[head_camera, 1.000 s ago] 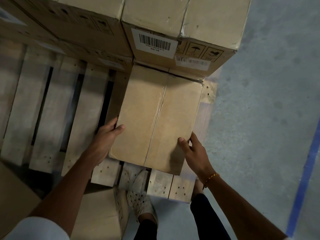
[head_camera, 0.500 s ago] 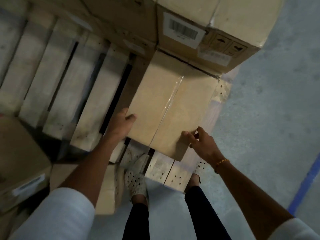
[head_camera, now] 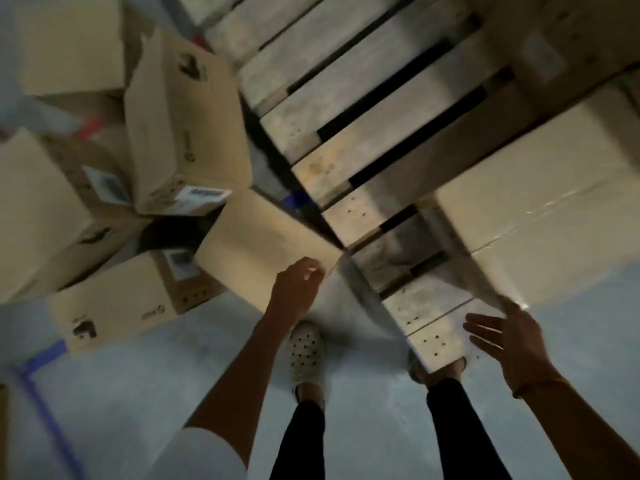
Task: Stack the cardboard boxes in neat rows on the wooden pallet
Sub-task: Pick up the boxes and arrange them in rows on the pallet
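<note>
**Hands off the placed box, frame blurred**

Taped cardboard box (head_camera: 540, 216) sits on the wooden pallet (head_camera: 363, 109) at its near corner. Right hand (head_camera: 512, 341): grip spread, fingers straight, just beside the box's near edge, holding nothing. Left hand (head_camera: 298, 289): fingers loosely curled, over a loose box (head_camera: 263, 244) on the floor (head_camera: 138, 393); contact unclear. More boxes (head_camera: 183, 126) lie piled left.

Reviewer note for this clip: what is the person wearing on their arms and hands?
Both hands are bare, no gloves. The left hand leads back along a bare forearm to a short white sleeve at the upper arm. The right hand has a thin gold-coloured bracelet at the wrist; its sleeve is out of frame.
</note>
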{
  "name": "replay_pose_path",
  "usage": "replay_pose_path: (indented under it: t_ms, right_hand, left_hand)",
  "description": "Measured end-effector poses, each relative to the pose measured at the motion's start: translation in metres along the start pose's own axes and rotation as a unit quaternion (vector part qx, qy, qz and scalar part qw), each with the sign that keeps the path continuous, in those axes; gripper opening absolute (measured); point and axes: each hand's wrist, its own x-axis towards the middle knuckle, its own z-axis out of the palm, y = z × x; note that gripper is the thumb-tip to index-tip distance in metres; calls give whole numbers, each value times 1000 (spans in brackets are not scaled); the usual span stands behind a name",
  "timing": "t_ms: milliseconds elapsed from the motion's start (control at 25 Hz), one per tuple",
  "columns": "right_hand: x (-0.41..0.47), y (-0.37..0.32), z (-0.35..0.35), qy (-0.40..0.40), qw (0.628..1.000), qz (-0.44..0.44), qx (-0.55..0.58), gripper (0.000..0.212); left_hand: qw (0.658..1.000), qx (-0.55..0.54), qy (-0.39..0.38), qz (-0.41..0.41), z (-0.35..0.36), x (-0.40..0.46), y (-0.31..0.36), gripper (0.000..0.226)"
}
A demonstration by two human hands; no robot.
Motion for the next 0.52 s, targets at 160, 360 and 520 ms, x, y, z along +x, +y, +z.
replay_pose_path:
  t_ms: [160,360,520]
  right_hand:
    - [-28,45,100,-74,997,12,-16,26]
    - [15,52,272,-112,772,-375,-501,36]
    - [56,23,331,-163,644,-379,-645,68]
  left_hand:
    - [970,-102,66,-212,-25,25,-143,27]
    - [912,-265,8,-312,-4,60,-210,56]
    - [837,-459,6,-298,33,79,-197,72]
